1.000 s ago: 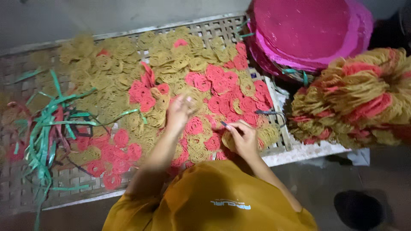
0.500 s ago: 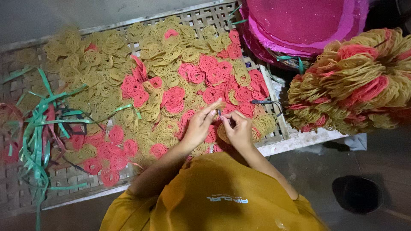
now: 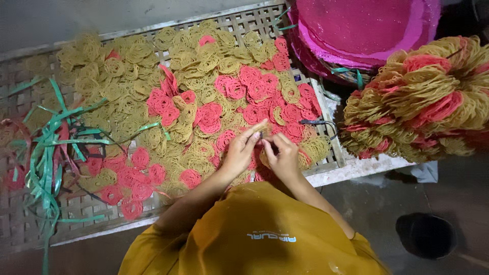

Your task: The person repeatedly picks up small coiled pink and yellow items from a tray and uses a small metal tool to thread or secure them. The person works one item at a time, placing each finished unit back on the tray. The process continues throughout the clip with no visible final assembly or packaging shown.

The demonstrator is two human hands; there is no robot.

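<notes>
Dark and thin, a small strip [image 3: 260,135] sits pinched between the two hands, right where their fingertips meet (too small to tell what it is made of). It lies close to the near edge of the woven tray [image 3: 20,224], toward that tray's right corner, above pink and yellow noodle discs [image 3: 204,109]. Both hands are equally near it: the left hand [image 3: 239,153] comes at it from the left with index finger stretched up and rightward, the right hand [image 3: 280,153] from the right, each grip closed on the strip. Its long axis I cannot tell; it looks to run roughly across, from one hand to the other. Farther out, green plastic strips [image 3: 48,147] lie over the tray's left end, a bundled heap of discs [image 3: 423,97] sits beyond the right edge, and pink trays [image 3: 367,25] are stacked past the far right corner.
</notes>
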